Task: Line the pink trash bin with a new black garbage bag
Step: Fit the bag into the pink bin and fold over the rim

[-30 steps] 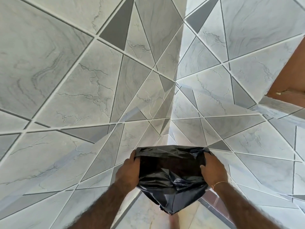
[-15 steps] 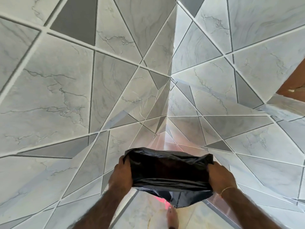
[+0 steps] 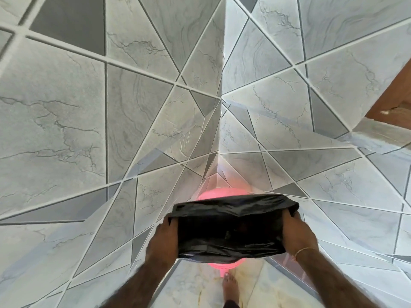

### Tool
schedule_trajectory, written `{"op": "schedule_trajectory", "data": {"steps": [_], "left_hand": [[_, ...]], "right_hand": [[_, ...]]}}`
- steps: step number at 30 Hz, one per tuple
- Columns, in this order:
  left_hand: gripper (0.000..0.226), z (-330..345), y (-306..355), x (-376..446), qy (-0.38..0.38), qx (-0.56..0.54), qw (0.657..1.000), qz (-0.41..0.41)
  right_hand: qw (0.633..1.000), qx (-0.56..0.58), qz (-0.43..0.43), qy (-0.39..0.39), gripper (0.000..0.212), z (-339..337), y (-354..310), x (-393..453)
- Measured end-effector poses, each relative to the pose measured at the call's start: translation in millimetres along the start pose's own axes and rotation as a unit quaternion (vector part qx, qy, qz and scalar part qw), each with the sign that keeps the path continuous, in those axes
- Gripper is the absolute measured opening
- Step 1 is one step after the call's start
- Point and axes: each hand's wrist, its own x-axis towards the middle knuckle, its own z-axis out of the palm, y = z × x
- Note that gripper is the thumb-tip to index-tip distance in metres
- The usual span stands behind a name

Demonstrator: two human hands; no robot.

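Low in the frame, right of centre, the black garbage bag (image 3: 231,227) is stretched wide between the two hands. The left hand (image 3: 163,240) grips its left edge and the right hand (image 3: 297,235) grips its right edge, fingers curled into the plastic. The pink trash bin (image 3: 222,194) shows just above and below the bag, in the tiled wall (image 3: 66,130) corner. A bare foot (image 3: 230,285) stands on the floor (image 3: 195,285) below.

One black bag (image 3: 231,232), one pink bin (image 3: 222,193), two hands: left hand (image 3: 163,240), right hand (image 3: 298,235).
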Motion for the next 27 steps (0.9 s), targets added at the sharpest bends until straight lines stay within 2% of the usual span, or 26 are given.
{"op": "schedule_trajectory", "data": {"steps": [3, 6, 8, 10, 12, 14, 20, 24, 26, 27], "left_hand": [[0.073, 14.5, -0.2, 3.0, -0.035, 0.048, 0.998, 0.014], [0.073, 24.3, -5.3, 11.6, -0.033, 0.073, 0.997, 0.010], [0.074, 31.1, -7.5, 16.2, -0.053, 0.073, 0.996, 0.019], [0.075, 39.7, -8.7, 25.4, -0.038, 0.054, 0.998, -0.013], [0.077, 49.6, -3.8, 33.0, -0.057, 0.033, 0.998, -0.023], [0.074, 59.0, 0.5, 39.6, -0.071, 0.000, 0.996, -0.049], [0.082, 95.3, 17.9, 91.2, -0.091, -0.092, 0.989, -0.072], [0.068, 114.9, 39.8, 129.7, -0.102, -0.177, 0.976, -0.070], [0.032, 121.7, 56.1, 147.0, -0.087, -0.221, 0.971, -0.035], [0.026, 131.2, 59.8, 158.4, -0.067, -0.216, 0.974, -0.027]], "right_hand": [[0.996, 0.064, 0.029, -0.062, 0.053, 23.7, -1.3, 9.9], [0.990, 0.110, 0.031, -0.085, 0.058, 40.0, -3.2, 25.6], [0.990, 0.082, 0.001, -0.118, 0.060, 53.1, -5.3, 32.6], [0.993, 0.033, -0.019, -0.110, 0.055, 60.8, -13.4, 43.2], [0.992, 0.014, -0.051, -0.119, 0.055, 75.8, -21.5, 53.4], [0.992, 0.042, -0.059, -0.103, 0.066, 94.8, -26.5, 64.2], [0.975, 0.177, 0.004, -0.133, 0.066, 130.7, -26.0, 109.5], [0.964, 0.222, 0.020, -0.144, 0.062, 163.0, -27.0, 147.4], [0.959, 0.235, 0.034, -0.156, 0.057, 171.0, -31.7, 165.9], [0.956, 0.240, 0.041, -0.164, 0.055, 180.5, -32.5, 177.3]]}}
